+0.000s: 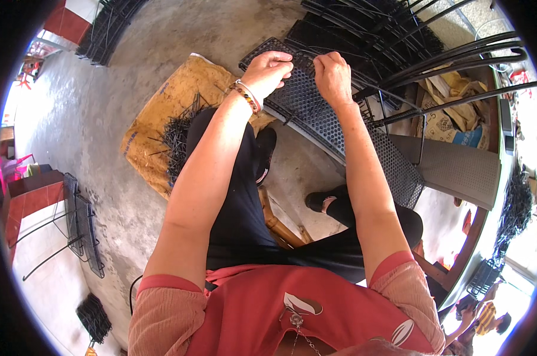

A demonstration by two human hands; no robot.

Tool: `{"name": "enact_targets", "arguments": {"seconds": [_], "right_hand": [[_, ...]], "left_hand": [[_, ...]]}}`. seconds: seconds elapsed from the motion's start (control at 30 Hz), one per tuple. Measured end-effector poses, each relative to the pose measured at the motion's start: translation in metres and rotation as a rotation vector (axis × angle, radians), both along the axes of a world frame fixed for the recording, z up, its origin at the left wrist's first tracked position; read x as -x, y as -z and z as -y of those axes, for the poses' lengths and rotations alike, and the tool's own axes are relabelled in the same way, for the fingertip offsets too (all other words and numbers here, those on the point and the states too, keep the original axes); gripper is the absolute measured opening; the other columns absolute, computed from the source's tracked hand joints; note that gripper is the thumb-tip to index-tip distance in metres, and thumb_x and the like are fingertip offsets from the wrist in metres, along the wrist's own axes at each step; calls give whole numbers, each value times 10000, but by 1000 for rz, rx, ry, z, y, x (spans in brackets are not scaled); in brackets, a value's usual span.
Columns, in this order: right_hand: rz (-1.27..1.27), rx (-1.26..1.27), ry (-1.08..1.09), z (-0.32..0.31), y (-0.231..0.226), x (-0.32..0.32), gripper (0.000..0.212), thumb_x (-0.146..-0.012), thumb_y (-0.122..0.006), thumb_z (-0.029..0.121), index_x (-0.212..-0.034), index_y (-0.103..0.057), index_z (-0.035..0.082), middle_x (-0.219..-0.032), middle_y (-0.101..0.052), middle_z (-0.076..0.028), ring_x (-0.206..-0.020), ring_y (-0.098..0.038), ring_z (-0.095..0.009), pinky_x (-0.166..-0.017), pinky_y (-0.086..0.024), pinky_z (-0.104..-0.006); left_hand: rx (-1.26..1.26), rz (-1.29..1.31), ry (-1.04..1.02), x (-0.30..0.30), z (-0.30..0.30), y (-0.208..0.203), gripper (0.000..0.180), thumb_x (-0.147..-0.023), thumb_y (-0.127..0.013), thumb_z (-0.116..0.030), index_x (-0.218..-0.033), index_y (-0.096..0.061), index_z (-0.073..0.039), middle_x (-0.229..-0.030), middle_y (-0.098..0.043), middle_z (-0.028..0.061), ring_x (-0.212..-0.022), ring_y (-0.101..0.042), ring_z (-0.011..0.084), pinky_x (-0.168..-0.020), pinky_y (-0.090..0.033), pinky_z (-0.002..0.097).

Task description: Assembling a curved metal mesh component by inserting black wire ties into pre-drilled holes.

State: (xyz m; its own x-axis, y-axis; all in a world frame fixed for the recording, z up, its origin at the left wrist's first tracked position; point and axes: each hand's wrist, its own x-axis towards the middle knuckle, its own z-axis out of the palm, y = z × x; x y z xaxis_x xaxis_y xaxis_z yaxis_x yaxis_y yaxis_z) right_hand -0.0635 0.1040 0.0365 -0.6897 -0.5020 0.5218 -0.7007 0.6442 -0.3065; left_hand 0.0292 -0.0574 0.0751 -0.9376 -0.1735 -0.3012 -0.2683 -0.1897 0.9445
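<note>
A long black perforated metal panel (323,102) slants across in front of my knees, from upper middle to lower right. Over its far end my left hand (269,72), with bracelets at the wrist, has thumb and fingers pinched together. A short gap to the right, my right hand (333,76) has its fingers curled closed at the panel's far edge. Anything between the fingers of either hand is too small or hidden to name. Black metal rods (440,62) of a frame run past my right hand. Thin black strips (176,139) lie heaped left of my left knee.
The strips rest on a yellow-orange sack (146,133) on the concrete floor. Stacked black racks (363,35) stand beyond the panel. A grey perforated sheet (458,169) is at right. Another black rack (84,225) stands at left. Another person (485,317) appears at lower right.
</note>
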Motion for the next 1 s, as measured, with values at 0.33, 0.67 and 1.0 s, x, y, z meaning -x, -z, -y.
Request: {"name": "enact_targets", "arguments": {"seconds": [0.33, 0.67, 1.0], "right_hand": [[-2, 106, -59, -5, -2, -6, 147, -773, -595, 86, -902, -654, 48, -891, -584, -113, -810, -577, -292, -717, -463, -373], [118, 250, -7, -38, -17, -46, 176, -808, -552, 15, -965, -630, 30, -899, -582, -116, -753, -594, -237, -652, -481, -300], [395, 171, -4, -138, 2, -165, 192, -843, -527, -20, -1016, -608, 5, -932, -591, -108, -774, -581, -176, -580, -491, -239]], "left_hand": [[6, 8, -1, 0, 0, -1, 293, -822, -603, -189, -1082, -551, -62, -913, -599, 21, -806, -570, 103, -693, -472, 267], [-30, 5, -60, 4, -5, 4, 273, -809, -599, -149, -1064, -568, -57, -915, -604, 28, -822, -575, 111, -711, -484, 280], [-142, -141, -318, -17, 90, 3, 250, -830, -574, -73, -1067, -558, 6, -983, -607, 130, -882, -604, 210, -796, -530, 348]]}}
